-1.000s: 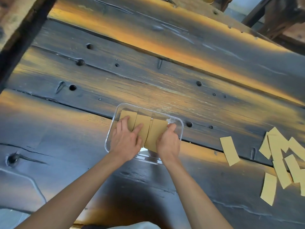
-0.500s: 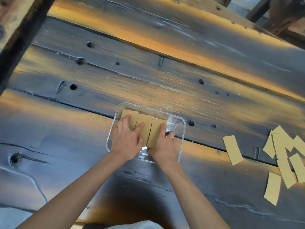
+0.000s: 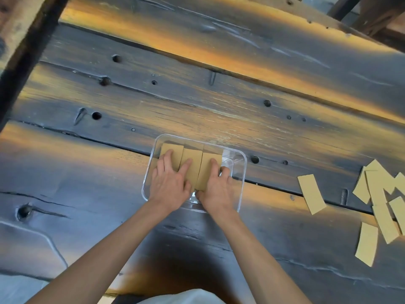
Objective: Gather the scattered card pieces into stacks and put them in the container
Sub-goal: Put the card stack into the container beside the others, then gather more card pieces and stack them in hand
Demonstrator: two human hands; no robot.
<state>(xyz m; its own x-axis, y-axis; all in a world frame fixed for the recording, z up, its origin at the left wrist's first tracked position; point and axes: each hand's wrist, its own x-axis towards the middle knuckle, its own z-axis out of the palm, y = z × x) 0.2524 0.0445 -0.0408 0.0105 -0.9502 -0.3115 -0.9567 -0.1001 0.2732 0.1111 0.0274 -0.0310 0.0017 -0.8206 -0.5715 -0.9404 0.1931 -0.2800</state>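
Head view, looking down on a dark, weathered plank table [image 3: 219, 102] marked with knots, holes and streaks of orange light. A clear plastic container [image 3: 242, 170] with rounded corners sits near the table's middle, straddling a seam between two planks. Inside it lie three stacks of tan card pieces side by side: a left stack [image 3: 175, 150], a middle stack [image 3: 192, 159] and a right stack [image 3: 208, 170], their long edges touching or nearly so (each leans slightly to one side). The left hand [image 3: 169, 185] lies palm down inside the container, fingers spread and flat across the left and middle stacks; its grip is open and pressing rather than closed on anything. The right hand [image 3: 217, 189] rests on the right stack with the forefinger laid along the card face and the thumb at the stack's near end; the remaining fingers curl beside the stack's right edge, and whether they pinch the stack or merely brace it cannot be told from this angle. Both bare forearms enter from the bottom of the view. Well apart, at the right edge of the table, loose card pieces remain scattered: a single piece [image 3: 311, 194] nearest the container, an overlapping cluster [image 3: 377, 189] beyond it, and one separate piece [image 3: 367, 243] lower down.
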